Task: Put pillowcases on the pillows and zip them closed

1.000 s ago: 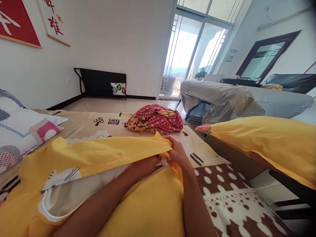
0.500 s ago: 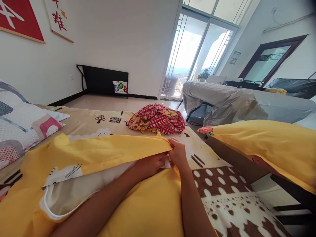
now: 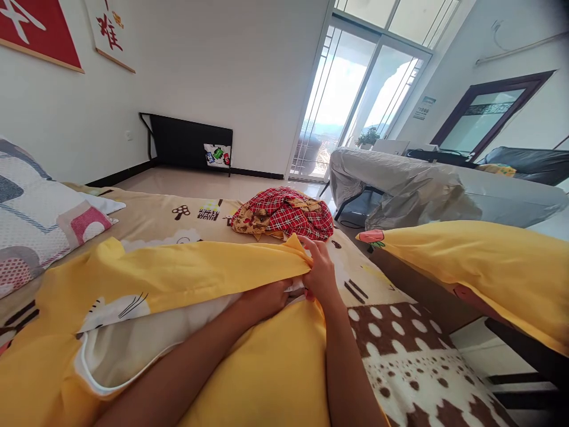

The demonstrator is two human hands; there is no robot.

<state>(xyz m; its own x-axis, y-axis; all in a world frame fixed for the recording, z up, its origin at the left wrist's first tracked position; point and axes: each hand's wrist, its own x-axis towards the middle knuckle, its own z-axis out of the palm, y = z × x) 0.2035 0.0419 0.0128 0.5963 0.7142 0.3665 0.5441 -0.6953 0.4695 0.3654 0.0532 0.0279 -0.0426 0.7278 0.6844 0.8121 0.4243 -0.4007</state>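
A yellow pillowcase (image 3: pixel 213 264) with a white cartoon-cat print lies across my lap side of the bed, its pale lining and white-edged opening showing. Through that opening runs my left forearm. My left hand (image 3: pixel 272 296) is curled at the far corner beside a bit of white cloth, its fingertips hidden by the fabric. From outside, my right hand (image 3: pixel 320 271) grips the same corner, the yellow cloth pinched under its thumb side while some upper fingers lift around the tip. Below my arms is a smooth yellow fabric surface (image 3: pixel 267 367).
A red plaid cloth bundle (image 3: pixel 288 213) lies on the patterned bedspread (image 3: pixel 391 350). A white patterned pillow (image 3: pixel 40 219) is at left. Another yellow pillow (image 3: pixel 480 255) with a carrot print juts in from the right. Behind it stands a plastic-covered table (image 3: pixel 400 172).
My right fingers have loosened and lifted, and the pillowcase corner now points up between them. My left hand has shifted slightly left, its fingers more covered by cloth.
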